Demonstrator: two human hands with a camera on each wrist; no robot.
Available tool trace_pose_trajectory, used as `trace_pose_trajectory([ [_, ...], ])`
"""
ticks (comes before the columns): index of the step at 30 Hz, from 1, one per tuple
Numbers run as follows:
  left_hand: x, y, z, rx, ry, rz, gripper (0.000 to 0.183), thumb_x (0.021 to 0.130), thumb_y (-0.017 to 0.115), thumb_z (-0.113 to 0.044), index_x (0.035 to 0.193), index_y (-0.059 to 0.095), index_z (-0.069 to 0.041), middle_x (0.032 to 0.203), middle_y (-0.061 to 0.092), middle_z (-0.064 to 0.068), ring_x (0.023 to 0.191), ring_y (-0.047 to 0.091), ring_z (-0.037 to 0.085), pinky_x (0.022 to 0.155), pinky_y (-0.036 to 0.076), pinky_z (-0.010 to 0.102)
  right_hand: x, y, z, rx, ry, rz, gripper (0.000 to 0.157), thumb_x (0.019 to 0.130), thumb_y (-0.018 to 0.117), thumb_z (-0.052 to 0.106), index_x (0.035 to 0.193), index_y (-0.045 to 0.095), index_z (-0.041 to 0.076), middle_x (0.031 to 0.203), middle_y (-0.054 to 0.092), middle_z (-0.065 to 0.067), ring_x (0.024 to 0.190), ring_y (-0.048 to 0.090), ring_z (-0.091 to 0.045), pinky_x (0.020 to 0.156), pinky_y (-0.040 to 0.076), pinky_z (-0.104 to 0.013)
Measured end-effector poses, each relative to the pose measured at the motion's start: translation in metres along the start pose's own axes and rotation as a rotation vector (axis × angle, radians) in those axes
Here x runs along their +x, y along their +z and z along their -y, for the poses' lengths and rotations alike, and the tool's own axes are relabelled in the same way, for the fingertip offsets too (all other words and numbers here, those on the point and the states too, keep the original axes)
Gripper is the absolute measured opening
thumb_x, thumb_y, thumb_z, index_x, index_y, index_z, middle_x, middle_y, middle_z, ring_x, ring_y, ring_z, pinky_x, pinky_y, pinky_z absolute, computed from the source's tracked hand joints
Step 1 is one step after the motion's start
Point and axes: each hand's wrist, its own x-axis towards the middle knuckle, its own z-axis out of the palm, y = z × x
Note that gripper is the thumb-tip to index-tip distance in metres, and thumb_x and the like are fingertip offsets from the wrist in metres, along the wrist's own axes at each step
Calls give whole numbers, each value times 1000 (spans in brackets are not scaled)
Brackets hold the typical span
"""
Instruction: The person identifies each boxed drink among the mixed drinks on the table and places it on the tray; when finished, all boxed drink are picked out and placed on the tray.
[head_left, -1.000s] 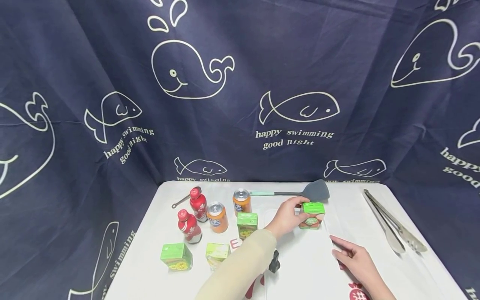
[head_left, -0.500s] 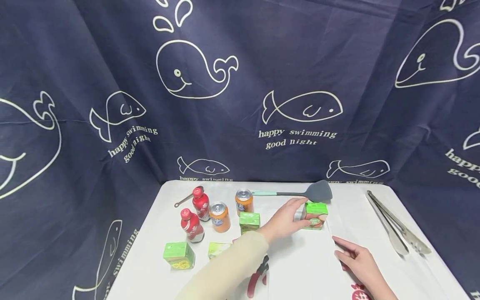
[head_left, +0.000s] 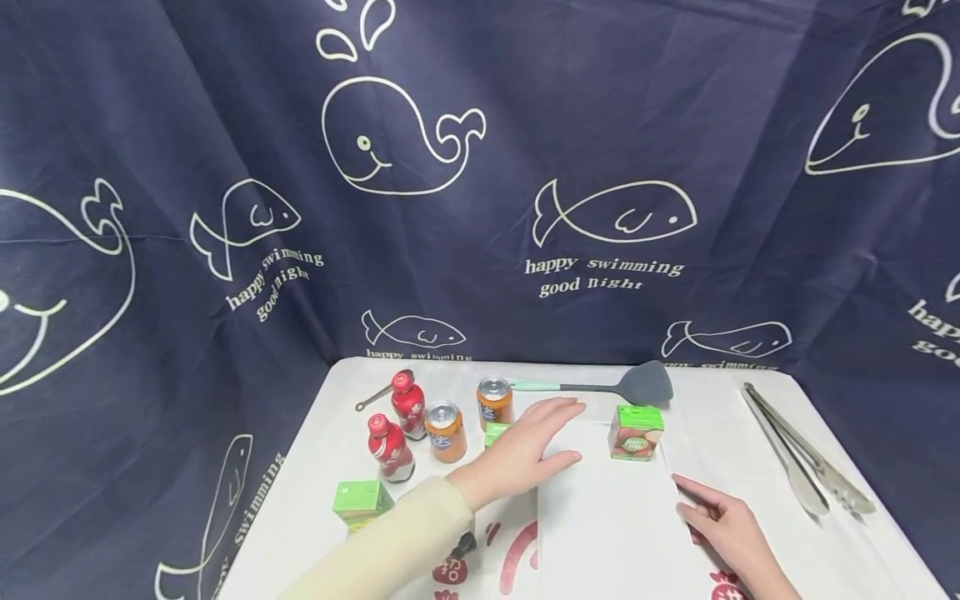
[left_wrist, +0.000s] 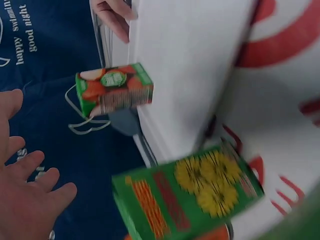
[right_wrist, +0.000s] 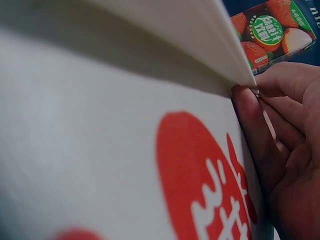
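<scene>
My left hand [head_left: 525,450] hangs in the air over the table's middle with fingers spread, holding nothing. Red fruit pictures mark a green drink carton [head_left: 636,435], which stands upright at the far right corner of a flat white board [head_left: 600,525]. A gap separates it from my left fingers. My right hand [head_left: 723,521] pinches the board's right edge between thumb and fingers, as the right wrist view shows. Below my left hand in its wrist view is a green carton with yellow flowers [left_wrist: 200,187]; in the head view the hand mostly hides it.
Two red bottles [head_left: 392,450] and two orange cans [head_left: 446,433] stand at the left, near another green carton [head_left: 360,502]. A spatula [head_left: 647,383] lies along the back and metal tongs [head_left: 806,450] on the right. A small spoon [head_left: 372,398] lies behind the bottles.
My left hand has let go of the red-fruit carton and drawn back to the left. The carton stays upright on the board. My right hand keeps its grip on the edge.
</scene>
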Motion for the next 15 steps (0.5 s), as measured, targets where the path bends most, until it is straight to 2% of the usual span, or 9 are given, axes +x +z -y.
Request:
trace_pose_trajectory([
  [9,-48,-40,15,69,-30,-37,63,105,64,-37,160,42,-16,165,37,5,154,29,26,121,33,46,-1,-3,1,10,-16,6,56,95,78,24,144,61,3,65,56,-4,55,53,-20,55,42,-30],
  [15,-80,-66,23,78,-86,-91,63,104,67,-37,159,44,-17,164,39,1,154,29,26,122,32,46,0,-2,2,-10,-33,0,55,95,78,24,144,62,3,64,55,-3,55,53,-20,57,41,-30],
])
